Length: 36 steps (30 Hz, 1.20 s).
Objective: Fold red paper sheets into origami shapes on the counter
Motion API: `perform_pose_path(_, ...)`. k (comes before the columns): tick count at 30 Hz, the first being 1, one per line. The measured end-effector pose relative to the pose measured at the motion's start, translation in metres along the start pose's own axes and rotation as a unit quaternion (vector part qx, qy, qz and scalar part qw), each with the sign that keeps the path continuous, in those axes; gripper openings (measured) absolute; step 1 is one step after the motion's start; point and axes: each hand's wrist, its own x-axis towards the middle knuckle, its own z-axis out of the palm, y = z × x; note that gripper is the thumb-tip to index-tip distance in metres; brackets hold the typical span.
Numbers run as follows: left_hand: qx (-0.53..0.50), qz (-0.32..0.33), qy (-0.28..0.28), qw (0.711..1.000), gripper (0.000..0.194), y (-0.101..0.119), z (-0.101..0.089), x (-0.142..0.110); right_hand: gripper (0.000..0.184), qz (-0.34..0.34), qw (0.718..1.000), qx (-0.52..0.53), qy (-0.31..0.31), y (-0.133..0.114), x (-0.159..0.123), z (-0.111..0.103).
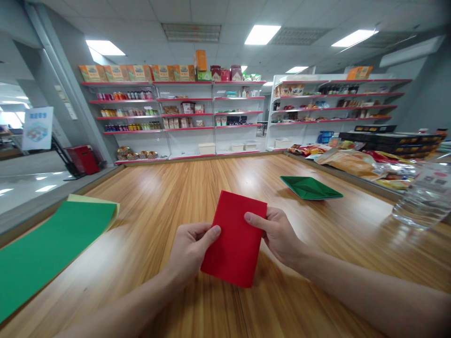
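Between my hands is a folded sheet of red paper [234,244], tilted and raised a little off the wooden table [169,188]. My left hand [193,244] pinches its left edge, with the thumb on the front face. On the opposite side, my right hand [278,232] grips the upper right edge, its thumb lying across the front. The other fingers of both hands are partly hidden behind the paper. Beyond my right hand lies a folded green paper piece [310,188] with crease lines in its surface.
Green and pale yellow sheets [59,244] lie at the left. On the right stand a clear plastic bottle [426,197], snack packets [352,164] and stacked black boxes [394,141]. Stocked shelves [183,112] line the back, and a red box [82,159] stands at the left.
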Motion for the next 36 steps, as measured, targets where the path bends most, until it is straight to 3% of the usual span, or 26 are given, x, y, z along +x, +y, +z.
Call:
perform_pose_path(7, 0.056, 0.025, 0.025, 0.998, 0.032, 0.013, 0.005, -0.001, 0.020, 0.011, 0.998, -0.037, -0.052, 0.001, -0.007, 0.005)
perform_pose_path(15, 0.054, 0.025, 0.026, 0.998, 0.031, 0.015, 0.010, -0.009, 0.020, 0.015, 0.998, -0.058, -0.037, 0.007, -0.009, 0.003)
perform_pose_path(22, 0.059, 0.031, 0.028, 0.997, 0.031, 0.018, 0.014, -0.014, 0.025, 0.027, 0.999, -0.030, 0.011, 0.005, -0.012, 0.010)
perform_pose_path(29, 0.057, 0.050, -0.011, 0.997, 0.035, 0.025, 0.012, -0.015, 0.025, 0.036, 0.998, -0.040, -0.030, -0.006, -0.019, 0.020)
perform_pose_path(36, 0.081, 0.074, 0.022, 0.994, 0.038, 0.030, 0.017, -0.020, 0.024, 0.038, 0.997, -0.058, -0.042, -0.005, -0.023, 0.022)
